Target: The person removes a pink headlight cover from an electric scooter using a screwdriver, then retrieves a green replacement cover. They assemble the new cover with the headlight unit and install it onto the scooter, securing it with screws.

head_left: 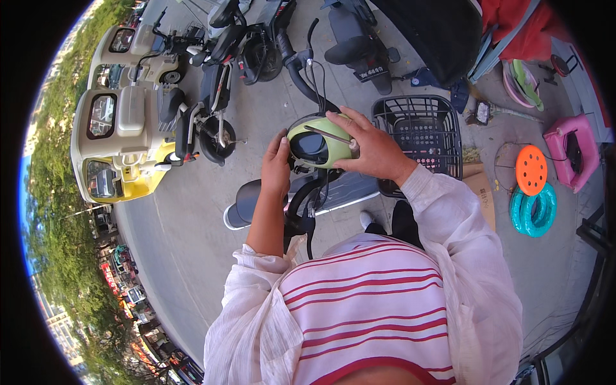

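Observation:
In the middle of the head view is a light-green display housing [305, 131] with a dark screen, on a scooter's black handlebar [301, 205]. My left hand [277, 163] grips its left side, fingers curved against the rim. My right hand [372, 146] grips the right side, fingers over the top and thumb low on the edge. A slim dark rod [324, 133] lies across the green housing by my right fingers; I cannot make out what it is. A black mesh basket [417, 141] stands just right of my right hand, and a dark seat [247, 202] is below left.
Scooters [215, 96] and cream-and-yellow covered vehicles [119, 151] stand at left. At right are a cardboard sheet [481, 199], orange disc [531, 168], teal rings [532, 218] and pink plastic item [574, 154]. A black and red cover [443, 32] is at top right.

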